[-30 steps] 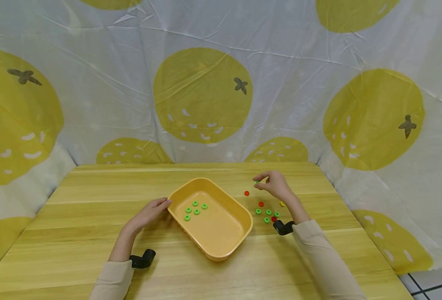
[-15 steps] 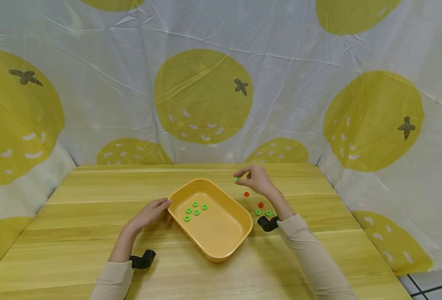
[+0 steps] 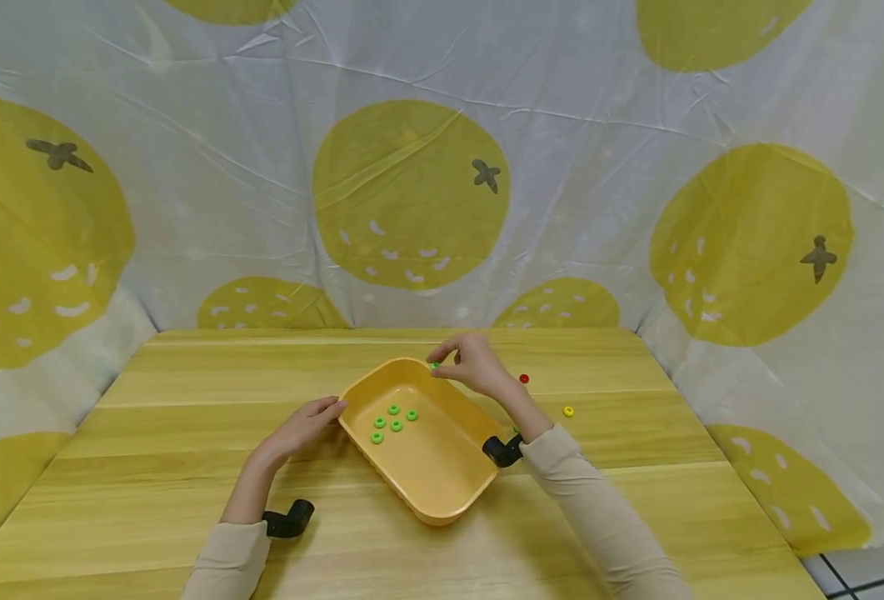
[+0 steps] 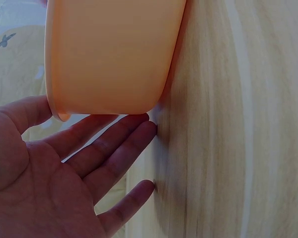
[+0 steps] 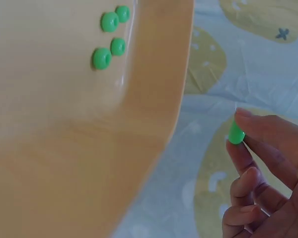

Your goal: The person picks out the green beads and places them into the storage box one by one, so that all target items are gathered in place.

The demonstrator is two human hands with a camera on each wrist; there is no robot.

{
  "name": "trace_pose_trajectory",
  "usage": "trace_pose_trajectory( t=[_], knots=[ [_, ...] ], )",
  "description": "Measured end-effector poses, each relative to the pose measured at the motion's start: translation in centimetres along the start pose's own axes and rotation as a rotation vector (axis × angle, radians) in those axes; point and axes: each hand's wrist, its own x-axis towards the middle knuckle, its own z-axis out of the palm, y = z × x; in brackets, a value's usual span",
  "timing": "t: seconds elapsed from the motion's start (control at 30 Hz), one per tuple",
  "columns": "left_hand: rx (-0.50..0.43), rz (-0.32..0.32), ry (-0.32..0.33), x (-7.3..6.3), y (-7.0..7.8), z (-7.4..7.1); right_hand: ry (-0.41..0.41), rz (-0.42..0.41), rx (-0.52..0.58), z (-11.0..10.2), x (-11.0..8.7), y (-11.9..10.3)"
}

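Note:
An orange plastic tub [image 3: 442, 475] stands at an angle on the table, with several green ring-shaped beads [image 3: 396, 426] lying inside toward its left end. My left hand [image 3: 302, 429] holds the tub's left corner, thumb at the rim and fingers [image 4: 121, 148] along the outer wall. Thumb and forefinger of my right hand [image 3: 475, 367] pinch another green bead [image 5: 236, 133]. That hand is raised at the tub's far rim, and in the right wrist view the bead appears just outside the wall. The other fingers of the right hand are curled.
On the wooden table [image 3: 636, 508], right of the tub, lie a red bead [image 3: 524, 378] and a yellow bead [image 3: 568, 411]. A green bead [image 3: 516, 428] peeks out by the right wrist camera [image 3: 503, 451]. A patterned cloth [image 3: 561, 208] hangs behind the table.
My right hand has travelled left with the pinched green bead, from above the loose beads to the tub's far rim. Its forearm now hides most loose beads. The left hand stays put.

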Motion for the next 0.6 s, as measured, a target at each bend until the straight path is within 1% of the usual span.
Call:
trace_pose_trajectory(
  t=[0.13,0.3,0.47,0.6],
  knots=[
    [0.005,0.008,-0.001,0.0,0.1,0.0,-0.032,-0.003,-0.020,1.2,0.7,-0.3],
    [0.007,-0.016,-0.005,-0.2,0.3,0.0,-0.077,-0.031,-0.057,2.6,1.6,-0.6],
    [0.005,-0.019,-0.009,-0.3,0.4,0.1,-0.121,-0.035,-0.166,4.1,2.2,-1.1],
    [0.003,0.002,-0.009,-0.2,0.3,0.0,-0.168,-0.022,-0.226,5.0,2.5,-1.4]
  ],
)
